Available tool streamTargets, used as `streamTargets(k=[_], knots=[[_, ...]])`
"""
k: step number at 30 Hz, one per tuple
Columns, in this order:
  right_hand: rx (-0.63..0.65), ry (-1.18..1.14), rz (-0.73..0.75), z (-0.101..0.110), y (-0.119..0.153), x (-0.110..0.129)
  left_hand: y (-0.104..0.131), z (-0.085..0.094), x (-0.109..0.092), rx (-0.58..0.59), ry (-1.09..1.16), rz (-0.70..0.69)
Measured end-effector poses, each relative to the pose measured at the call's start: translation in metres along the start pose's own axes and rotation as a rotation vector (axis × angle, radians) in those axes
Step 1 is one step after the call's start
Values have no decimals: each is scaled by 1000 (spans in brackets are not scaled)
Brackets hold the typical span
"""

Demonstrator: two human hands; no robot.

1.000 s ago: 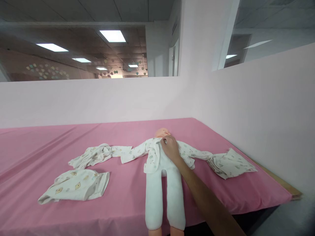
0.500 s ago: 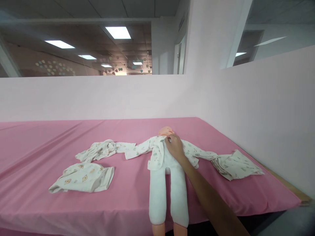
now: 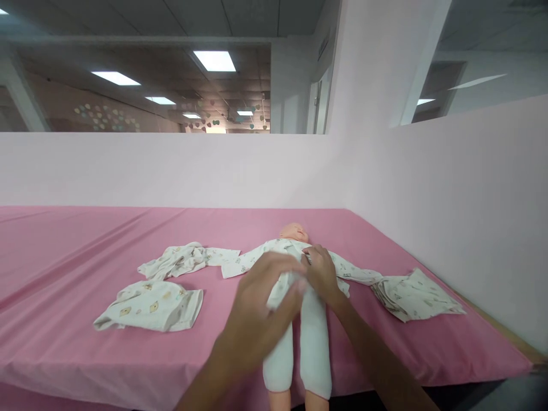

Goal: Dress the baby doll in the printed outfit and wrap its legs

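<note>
A baby doll [image 3: 315,354] with a white cloth body lies on its back, head toward the wall, feet over the near edge. It wears a small white printed baby shirt [image 3: 246,260], arms spread in the sleeves. At the chest my right hand [image 3: 322,273] has curled fingers closed on the shirt's front edge. In front of the doll's belly hovers my left hand [image 3: 257,302], a little blurred, thumb and fingers apart with nothing seen between them. It hides much of the shirt's left front.
On the pink-covered table [image 3: 231,342] a crumpled printed garment [image 3: 177,260] lies left of the doll, with another folded garment [image 3: 152,305] nearer. A folded printed cloth [image 3: 417,294] lies by the right sleeve's end. White walls [image 3: 171,171] rise behind and to the right.
My left hand has come into view from below, up to the doll's belly. My right hand has shifted from the upper chest a little down and to the right.
</note>
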State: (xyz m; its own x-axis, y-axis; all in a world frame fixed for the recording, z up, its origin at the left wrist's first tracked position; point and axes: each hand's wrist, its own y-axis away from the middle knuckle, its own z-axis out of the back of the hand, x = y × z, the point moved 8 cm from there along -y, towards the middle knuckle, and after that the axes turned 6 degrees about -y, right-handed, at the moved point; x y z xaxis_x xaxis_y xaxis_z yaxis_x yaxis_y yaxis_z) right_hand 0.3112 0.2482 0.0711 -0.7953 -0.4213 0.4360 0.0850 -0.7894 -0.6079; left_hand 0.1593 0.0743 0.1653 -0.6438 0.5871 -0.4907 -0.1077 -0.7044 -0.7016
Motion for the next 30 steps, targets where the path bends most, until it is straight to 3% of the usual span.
streamTargets(k=[2, 4, 6, 8, 15, 20, 26, 30], knots=[[-16, 25, -9, 3, 2, -1, -31, -46, 49, 131, -116, 131], [-34, 29, 11, 5, 4, -1, -52, -81, 100, 229, -367, 264], [-55, 33, 31, 7, 4, -1, -59, -108, 139, 384, -531, 354], [-80, 25, 48, 9, 1, -1, -59, -121, 158, 433, -541, 393], [-121, -133, 42, 7, -27, 10, -67, -133, 158, 221, -530, 240], [-44, -426, -109, -16, -32, 2, -68, -130, 164, 59, -257, 243], [-22, -203, -69, -15, -18, 1, -62, -125, 163, 17, -140, 251], [-54, -309, -138, -6, -15, -3, -62, -126, 152, 31, -180, 156]])
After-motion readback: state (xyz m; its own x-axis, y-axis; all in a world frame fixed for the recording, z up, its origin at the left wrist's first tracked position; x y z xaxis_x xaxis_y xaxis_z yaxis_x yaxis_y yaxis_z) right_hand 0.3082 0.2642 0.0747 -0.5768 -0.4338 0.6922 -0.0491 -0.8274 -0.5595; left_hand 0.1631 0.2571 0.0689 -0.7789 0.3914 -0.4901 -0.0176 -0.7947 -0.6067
